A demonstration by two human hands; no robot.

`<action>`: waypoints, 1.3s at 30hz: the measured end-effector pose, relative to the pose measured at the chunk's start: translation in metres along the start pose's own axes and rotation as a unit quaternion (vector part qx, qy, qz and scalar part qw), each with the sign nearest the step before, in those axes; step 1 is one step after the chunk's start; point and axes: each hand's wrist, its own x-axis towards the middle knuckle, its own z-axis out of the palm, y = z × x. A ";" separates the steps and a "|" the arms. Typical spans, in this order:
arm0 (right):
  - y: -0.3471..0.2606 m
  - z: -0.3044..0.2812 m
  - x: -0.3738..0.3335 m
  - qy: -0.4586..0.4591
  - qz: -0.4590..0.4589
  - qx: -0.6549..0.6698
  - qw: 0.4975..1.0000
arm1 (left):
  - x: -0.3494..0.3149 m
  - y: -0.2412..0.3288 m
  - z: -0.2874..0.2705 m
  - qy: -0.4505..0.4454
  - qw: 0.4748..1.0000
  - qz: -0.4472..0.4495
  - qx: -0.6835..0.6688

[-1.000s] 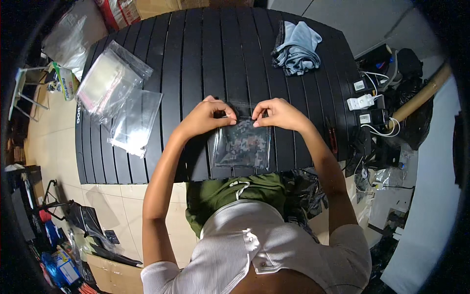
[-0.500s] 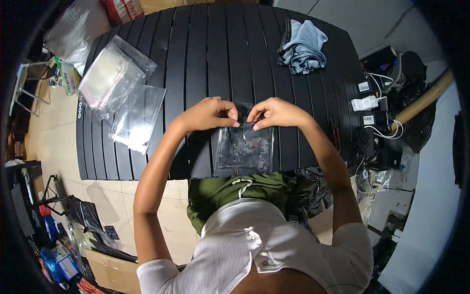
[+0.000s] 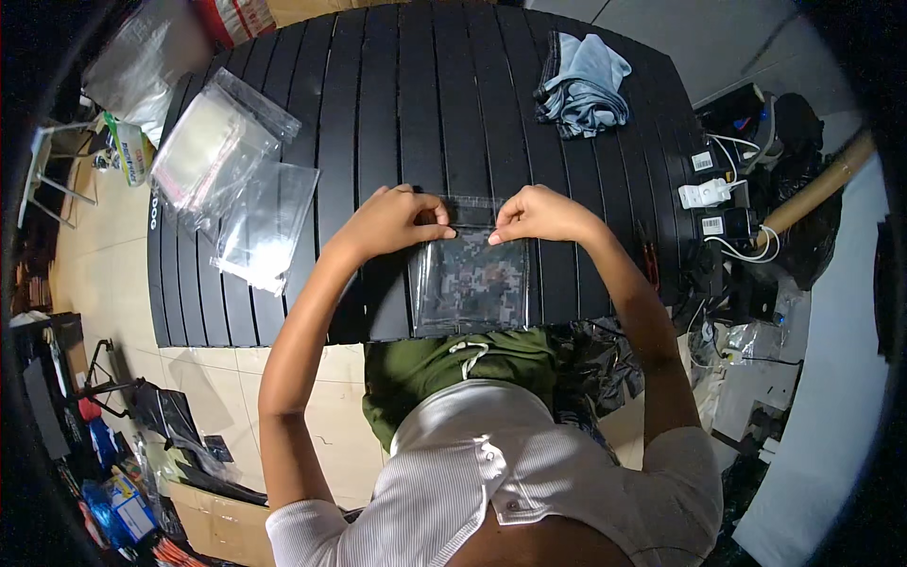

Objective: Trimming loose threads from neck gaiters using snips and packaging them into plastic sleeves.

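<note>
At table edge (image 3: 222, 336), clear bag (image 3: 472, 288) in both hands (image 3: 385, 225) (image 3: 546, 217), fingers (image 3: 439, 231) pinched, bare slats (image 3: 419, 94) beyond

White lettering (image 3: 153, 209) on the left edge of the black table (image 3: 378, 94). White barcode labels (image 3: 712, 226) on two black boxes (image 3: 735, 224) at right. Coloured print on a green-and-white packet (image 3: 128, 146), far left.
</note>
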 end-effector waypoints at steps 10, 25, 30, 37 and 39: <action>0.006 0.019 -0.011 0.161 -0.090 0.046 0.982 | -0.016 0.004 0.020 0.135 0.991 -0.017 0.007; -0.009 0.107 -0.023 0.351 -0.102 -0.217 0.905 | -0.029 0.040 0.085 0.260 0.938 -0.103 0.205; -0.010 0.107 -0.022 0.354 -0.078 -0.274 0.891 | -0.030 0.038 0.085 0.255 0.930 -0.104 0.243; -0.013 0.096 -0.019 0.362 -0.110 -0.228 0.897 | -0.030 0.032 0.079 0.278 0.945 -0.076 0.155; -0.012 0.085 -0.011 0.381 -0.141 -0.162 0.900 | -0.025 0.033 0.070 0.315 0.939 -0.096 0.096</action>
